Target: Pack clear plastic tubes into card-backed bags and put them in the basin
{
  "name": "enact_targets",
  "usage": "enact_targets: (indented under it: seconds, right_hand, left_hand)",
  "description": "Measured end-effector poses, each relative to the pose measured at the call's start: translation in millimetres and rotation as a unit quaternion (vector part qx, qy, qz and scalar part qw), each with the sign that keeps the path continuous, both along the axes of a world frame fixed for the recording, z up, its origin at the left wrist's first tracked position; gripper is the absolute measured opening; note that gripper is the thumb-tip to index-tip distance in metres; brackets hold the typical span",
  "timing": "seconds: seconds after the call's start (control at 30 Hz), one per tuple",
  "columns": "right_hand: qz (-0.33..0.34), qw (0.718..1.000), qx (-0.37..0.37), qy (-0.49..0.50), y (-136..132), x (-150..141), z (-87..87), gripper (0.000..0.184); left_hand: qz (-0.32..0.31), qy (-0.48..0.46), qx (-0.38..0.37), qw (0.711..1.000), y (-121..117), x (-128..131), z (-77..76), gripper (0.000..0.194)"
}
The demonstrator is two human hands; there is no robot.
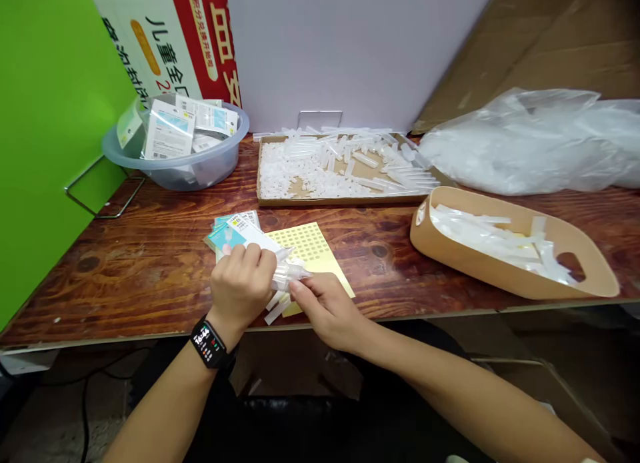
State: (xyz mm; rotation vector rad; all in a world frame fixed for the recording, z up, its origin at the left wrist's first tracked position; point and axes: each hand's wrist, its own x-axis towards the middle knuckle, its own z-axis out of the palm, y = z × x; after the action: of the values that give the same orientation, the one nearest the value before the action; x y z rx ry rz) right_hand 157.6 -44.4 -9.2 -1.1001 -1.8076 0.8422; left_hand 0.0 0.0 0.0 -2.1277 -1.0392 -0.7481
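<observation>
My left hand (pixel 241 286) is shut on a clear plastic tube piece (pixel 293 272) and a printed card (pixel 247 231), with a black smartwatch (pixel 210 343) on the wrist. My right hand (pixel 325 310) pinches the tube's end from the right between thumb and fingers. Beneath the hands lies a yellow sheet of small square labels (pixel 313 250). A small stack of blue-and-white printed cards (pixel 223 234) sits at its left edge. Several white plastic sticks (pixel 277 308) poke out below my left hand, partly hidden by it.
Behind the hands on the wooden table stand a cardboard tray (pixel 340 200) of white plastic pieces and a translucent blue basin (pixel 200 173) of packaged cards. A tan bin (pixel 500 276) of plastic sticks sits right, below a plastic bag (pixel 525 143).
</observation>
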Motion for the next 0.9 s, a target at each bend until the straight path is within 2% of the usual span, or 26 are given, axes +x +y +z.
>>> enact_targets:
  seconds: [0.07,0.23,0.33,0.4,0.47,0.53,0.6,0.7,0.8,0.9]
  right_hand:
    - [0.004,1.000,-0.024,0.014,-4,-2,-1.0,0.042]
    - [0.008,0.999,-0.021,0.028,-11,0,-4.7,0.047]
    - [0.020,0.999,-0.016,0.031,-4,13,-3.8,0.050]
    - [-0.021,0.999,0.029,-0.017,5,27,-4.0,0.045]
    - [-0.100,0.983,0.099,-0.118,16,43,-7.9,0.031]
    - [-0.148,0.955,0.144,-0.211,24,57,-16.2,0.021]
    - [-0.148,0.942,0.161,-0.255,29,65,-26.8,0.018]
    - [-0.133,0.943,0.178,-0.248,30,70,-39.6,0.014]
    - [-0.137,0.950,0.175,-0.221,31,70,-44.4,0.011]
    - [-0.149,0.956,0.144,-0.209,35,70,-44.5,0.009]
  left_hand:
    - [-0.005,0.005,0.010,1.000,-1,0,1.6,0.025]
    - [-0.021,0.004,0.022,1.000,-3,1,2.5,0.023]
    - [-0.015,-0.029,-0.009,0.999,-1,2,-0.6,0.019]
    - [0.001,-0.093,-0.065,0.994,2,1,-2.8,0.014]
    - [0.000,-0.182,-0.141,0.973,7,-1,-4.2,0.015]
    - [-0.016,-0.274,-0.222,0.935,10,-2,-4.5,0.016]
    - [-0.035,-0.361,-0.306,0.880,12,-1,-3.8,0.015]
    - [-0.059,-0.478,-0.415,0.772,12,4,-0.9,0.012]
    - [-0.069,-0.565,-0.483,0.666,10,10,3.3,0.019]
    - [-0.080,-0.609,-0.523,0.591,7,15,6.4,0.018]
